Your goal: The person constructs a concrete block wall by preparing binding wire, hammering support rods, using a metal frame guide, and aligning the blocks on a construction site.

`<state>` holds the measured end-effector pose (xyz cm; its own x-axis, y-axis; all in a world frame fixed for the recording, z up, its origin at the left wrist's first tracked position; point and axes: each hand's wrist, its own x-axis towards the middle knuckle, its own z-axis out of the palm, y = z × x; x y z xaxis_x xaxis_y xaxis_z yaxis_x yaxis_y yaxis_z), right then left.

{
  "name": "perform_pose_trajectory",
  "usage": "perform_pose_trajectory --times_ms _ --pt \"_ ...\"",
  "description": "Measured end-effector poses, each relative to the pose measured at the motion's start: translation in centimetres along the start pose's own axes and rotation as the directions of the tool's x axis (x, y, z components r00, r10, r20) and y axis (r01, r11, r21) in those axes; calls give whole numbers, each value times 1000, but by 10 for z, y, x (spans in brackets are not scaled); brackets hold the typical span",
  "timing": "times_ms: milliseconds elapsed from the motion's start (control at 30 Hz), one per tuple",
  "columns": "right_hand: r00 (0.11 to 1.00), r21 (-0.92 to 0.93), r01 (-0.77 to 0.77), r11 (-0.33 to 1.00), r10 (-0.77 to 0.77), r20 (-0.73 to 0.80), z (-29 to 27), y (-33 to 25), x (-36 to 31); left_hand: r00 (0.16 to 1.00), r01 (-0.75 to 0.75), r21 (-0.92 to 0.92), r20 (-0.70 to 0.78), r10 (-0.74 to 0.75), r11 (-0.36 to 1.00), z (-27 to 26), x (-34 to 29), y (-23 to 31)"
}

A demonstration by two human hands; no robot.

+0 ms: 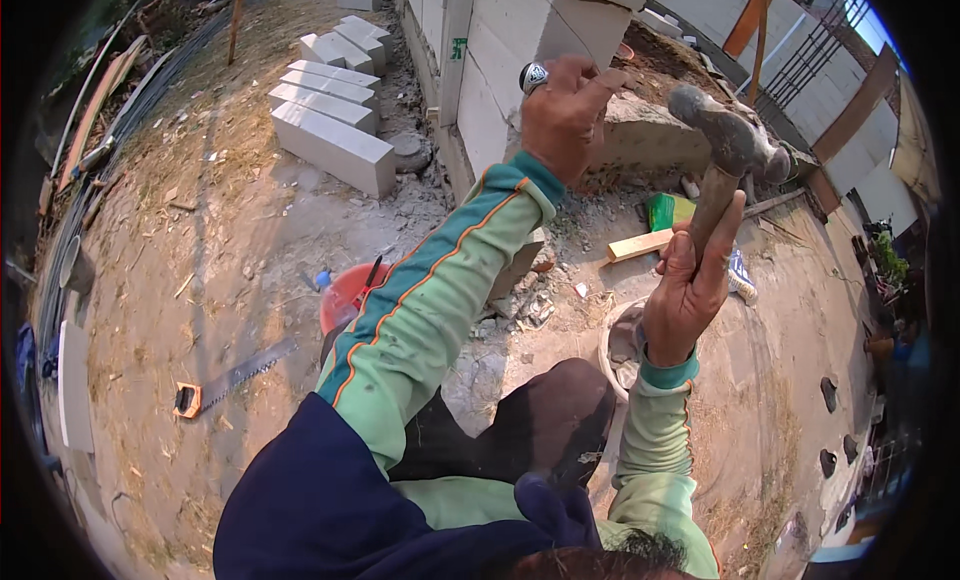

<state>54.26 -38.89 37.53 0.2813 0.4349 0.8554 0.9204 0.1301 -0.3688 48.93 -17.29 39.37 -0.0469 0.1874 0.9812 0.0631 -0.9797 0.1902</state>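
My right hand (688, 298) is wrapped round the wooden handle of a hammer (714, 202), its worn metal head raised above the fingers. In front of the white block wall (500, 40), at its corner, is my left hand (562, 125), with the fingers curled and the thumb side toward the hammer. Whatever they pinch, if anything, is too small to tell. A round black-and-white piece (533, 77) shows at the edge of that hand, perhaps a ring. Under the hammer lie a short wooden strip (640, 247) and a green packet (668, 211).
Several white blocks (335, 145) lie in a row left of the wall. A handsaw (240, 378) rests on the dirt. Near my knees stand a red tub (345, 295) and a pale bucket (607, 350) of grey material. Rubble (525, 305) lies along the wall's foot.
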Motion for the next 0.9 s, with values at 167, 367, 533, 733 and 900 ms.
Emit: perform_pose_trajectory --times_ms 167,367,533,733,900 --pt "974 206 25 978 22 -224 -6 -7 11 996 28 -43 -80 -31 999 9 -4 0" --pt "991 34 70 997 -65 -116 11 13 11 998 24 -60 -62 -27 998 13 0 -3" --pt "998 37 61 997 -61 10 12 20 19 998 42 -69 -53 -46 997 13 -5 -9" --pt "977 183 83 980 -44 -207 20 20 17 998 18 -102 -64 -24 995 15 -3 -5" --pt "980 -34 193 981 -195 -38 24 25 22 998 20 -13 -53 -20 1000 12 -10 -13"
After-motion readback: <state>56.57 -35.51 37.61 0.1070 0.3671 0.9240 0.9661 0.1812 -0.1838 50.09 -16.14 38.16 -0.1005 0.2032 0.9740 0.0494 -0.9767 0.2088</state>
